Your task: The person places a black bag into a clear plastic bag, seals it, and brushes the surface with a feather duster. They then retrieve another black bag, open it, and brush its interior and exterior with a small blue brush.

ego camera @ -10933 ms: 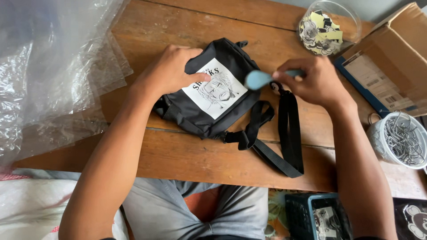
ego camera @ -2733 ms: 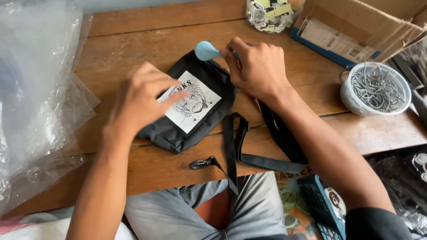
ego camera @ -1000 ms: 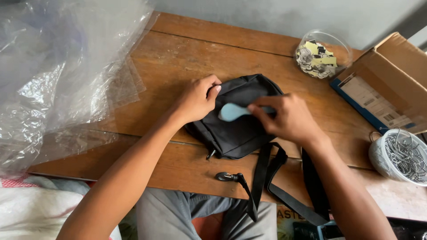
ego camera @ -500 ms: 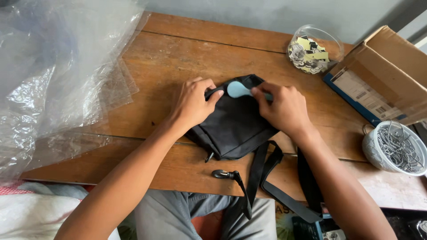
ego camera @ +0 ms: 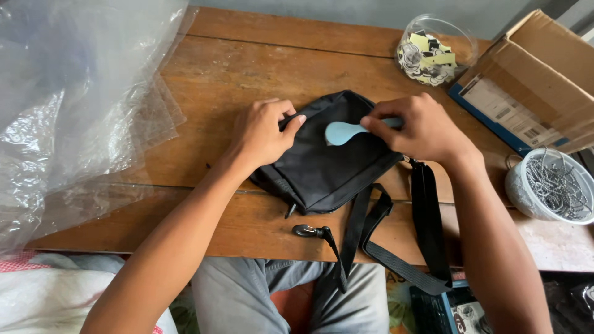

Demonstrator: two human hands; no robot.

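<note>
At far left, clear plastic sheets [ego camera: 74, 105] lie untouched. Mid-table [ego camera: 235, 74]: left hand [ego camera: 263, 133] clamps black bag's [ego camera: 328, 170] left edge, plain side up. Right hand [ego camera: 424, 130] pinches pale blue tool [ego camera: 343, 132] over bag. Strap clip [ego camera: 306, 231] loose, near edge. Bag not yet wrapped.

Plain black fabric pouch bag [ego camera: 331, 164], black webbing strap [ego camera: 424, 213]. Pale blue oval-headed plastic tool [ego camera: 344, 132]. Warm brown wooden plank table [ego camera: 247, 68]. Clear, colourless crinkled plastic sheeting [ego camera: 68, 105]. Tan cardboard box [ego camera: 544, 71] edged in blue. Black, white and yellow printed cards in round transparent tub [ego camera: 433, 46]. Silvery metal chains in white bowl [ego camera: 547, 185].
</note>
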